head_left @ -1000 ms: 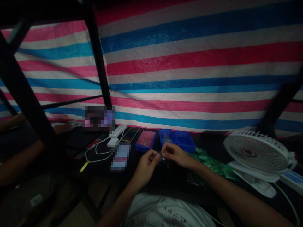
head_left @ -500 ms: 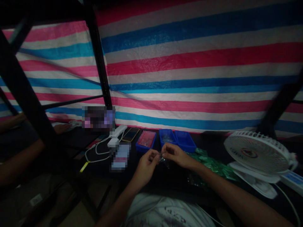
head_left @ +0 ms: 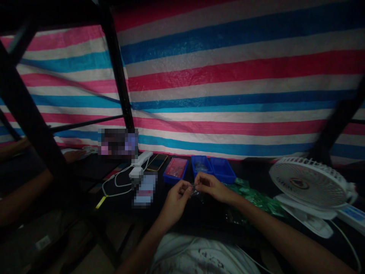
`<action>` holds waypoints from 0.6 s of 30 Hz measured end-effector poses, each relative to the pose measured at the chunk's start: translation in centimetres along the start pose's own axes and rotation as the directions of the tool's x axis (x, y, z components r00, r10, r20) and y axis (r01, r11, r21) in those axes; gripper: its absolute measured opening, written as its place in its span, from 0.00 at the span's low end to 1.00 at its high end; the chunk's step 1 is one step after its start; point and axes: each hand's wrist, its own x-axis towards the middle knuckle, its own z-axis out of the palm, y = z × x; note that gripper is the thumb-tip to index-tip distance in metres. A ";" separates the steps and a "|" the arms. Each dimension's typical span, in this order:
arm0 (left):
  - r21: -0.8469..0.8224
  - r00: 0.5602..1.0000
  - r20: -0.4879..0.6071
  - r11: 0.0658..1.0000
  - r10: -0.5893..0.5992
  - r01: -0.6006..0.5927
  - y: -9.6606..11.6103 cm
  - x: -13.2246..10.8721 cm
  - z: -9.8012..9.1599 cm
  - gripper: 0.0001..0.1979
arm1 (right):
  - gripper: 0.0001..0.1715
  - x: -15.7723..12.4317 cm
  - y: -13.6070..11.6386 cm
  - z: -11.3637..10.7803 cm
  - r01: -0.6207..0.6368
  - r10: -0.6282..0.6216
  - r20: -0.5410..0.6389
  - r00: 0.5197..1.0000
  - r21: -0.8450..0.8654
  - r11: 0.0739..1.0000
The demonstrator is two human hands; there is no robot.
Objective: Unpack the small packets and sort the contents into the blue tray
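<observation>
My left hand and my right hand meet over the dark table, fingertips almost touching. Both are closed in a pinch on a small clear plastic bag, which hangs crinkled and shiny below the fingers. Whatever is inside it is too small and dark to make out. Just beyond the hands stand three blue bins: a left bin with a pink-red lining and small items, a middle bin with clear, shiny pieces, and a right bin. Green plastic packets lie by my right forearm.
A white fan stands at the right. Left of the bins lie a phone, a white power strip, a looped cable and a blurred-out sheet. Black frame posts rise at the left, where another person's arm reaches in.
Almost nothing differs: both hands keep their pinch on the clear bag in the same place. The view has shifted very slightly.
</observation>
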 end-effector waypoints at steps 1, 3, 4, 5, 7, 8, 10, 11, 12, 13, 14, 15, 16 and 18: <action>0.005 1.000 -0.001 1.000 -0.001 0.001 0.0 0.0 0.0 0.12 | 0.19 0.0 0.0 0.0 -0.005 0.005 -0.001 1.000 0.001 1.000; 0.011 1.000 -0.004 1.000 -0.004 0.004 0.0 0.0 0.0 0.11 | 0.19 0.0 0.0 0.1 -0.019 0.019 -0.001 1.000 0.005 1.000; 0.012 1.000 -0.005 1.000 -0.004 0.004 0.0 0.0 0.0 0.11 | 0.19 0.0 0.1 0.1 -0.023 0.023 -0.003 1.000 0.003 1.000; 0.013 1.000 -0.005 1.000 -0.004 0.004 0.0 0.1 0.0 0.12 | 0.19 0.0 0.1 0.1 -0.023 0.023 -0.007 1.000 0.000 1.000; 0.008 1.000 -0.003 1.000 -0.006 0.006 -0.1 0.1 0.0 0.12 | 0.20 0.1 0.2 0.1 -0.014 0.014 -0.021 1.000 0.000 1.000; 0.001 1.000 0.001 1.000 -0.006 0.006 -0.1 0.1 0.0 0.13 | 0.20 0.1 0.3 0.0 -0.008 0.008 -0.030 1.000 0.003 1.000; -0.012 1.000 0.015 1.000 -0.006 0.006 -0.1 0.1 0.0 0.14 | 0.20 0.1 0.3 -0.1 -0.003 0.003 -0.045 0.999 0.014 1.000; -0.015 1.000 0.023 1.000 -0.008 0.008 -0.2 0.1 0.0 0.15 | 0.20 0.2 0.2 -0.1 -0.001 0.002 -0.050 0.999 0.017 1.000; -0.015 0.999 0.031 1.000 -0.010 0.011 -0.2 0.1 0.1 0.15 | 0.20 0.2 0.2 -0.1 0.001 0.000 -0.053 0.999 0.017 1.000; -0.011 0.999 0.038 1.000 -0.013 0.013 -0.2 0.1 0.1 0.16 | 0.20 0.2 0.2 -0.1 0.002 -0.001 -0.055 0.998 0.016 1.000; -0.007 0.999 0.042 1.000 -0.015 0.016 -0.3 0.1 0.0 0.16 | 0.20 0.2 0.2 -0.2 0.000 0.001 -0.055 0.998 0.019 1.000; -0.004 0.999 0.045 1.000 -0.015 0.015 -0.3 0.1 0.0 0.16 | 0.20 0.1 0.2 -0.2 -0.002 0.003 -0.053 0.999 0.024 1.000; 0.000 0.999 0.045 1.000 -0.012 0.012 -0.3 0.1 0.0 0.16 | 0.20 0.1 0.3 -0.2 -0.003 0.004 -0.052 0.999 0.031 1.000; 0.010 0.999 0.044 1.000 -0.006 0.006 -0.3 0.0 0.0 0.16 | 0.20 0.1 0.3 -0.1 -0.003 0.005 -0.050 0.999 0.045 0.999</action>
